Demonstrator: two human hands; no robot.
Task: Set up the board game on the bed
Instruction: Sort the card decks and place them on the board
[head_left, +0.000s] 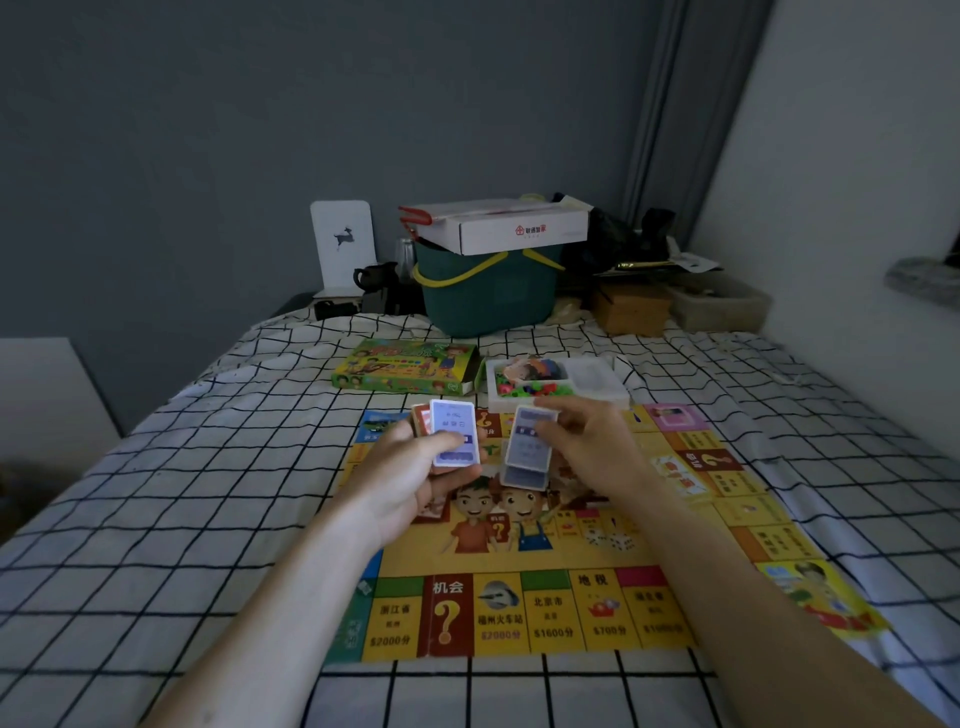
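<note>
I see the game board (524, 545) lying flat and unfolded on the bed (182, 493), which is covered in a white sheet with a black grid. Both of the person's forearms reach forward over the board.

The left hand (410, 480) is palm up, fingers and thumb curled round a stack of blue-faced cards (453, 433), with a few red-backed cards (422, 423) fanned out behind the stack on its left edge. The right hand (592, 441) pinches a second stack of blue cards (529, 447) at its upper end; the stack hangs nearly upright above the board's centre, and I cannot tell whether its lower end touches the board.

Just beyond the board's far edge sits the open white box tray (556, 384), holding small coloured pieces, more cards and a pale plastic-wrapped pack. The green game box lid (408, 368) lies just beside the tray, to its left.

At the head of the bed stands a dark green basket (491, 291) with a yellow handle, a white carton (511, 226) resting across its top. A brown box (631, 309) sits to the right of the basket.
</note>
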